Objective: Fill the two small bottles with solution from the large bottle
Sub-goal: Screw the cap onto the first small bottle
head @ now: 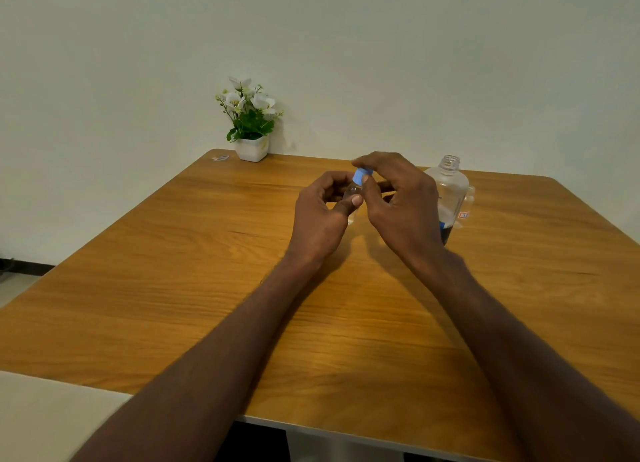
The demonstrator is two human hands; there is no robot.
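A small clear bottle (354, 192) with a blue cap (361, 175) is held above the wooden table (173, 271). My left hand (320, 215) grips its body, the thumb across the glass. My right hand (398, 198) pinches the blue cap from above. To the right stands the large clear bottle (450, 187), uncapped, with dark liquid at its bottom, partly hidden by my right hand. A second small clear bottle (468, 198) stands just behind it, mostly hidden.
A white pot of white flowers (251, 129) stands at the table's far edge against the wall. A small wrapper (220, 157) lies left of the pot. A pale bench or seat (45, 416) is at the lower left.
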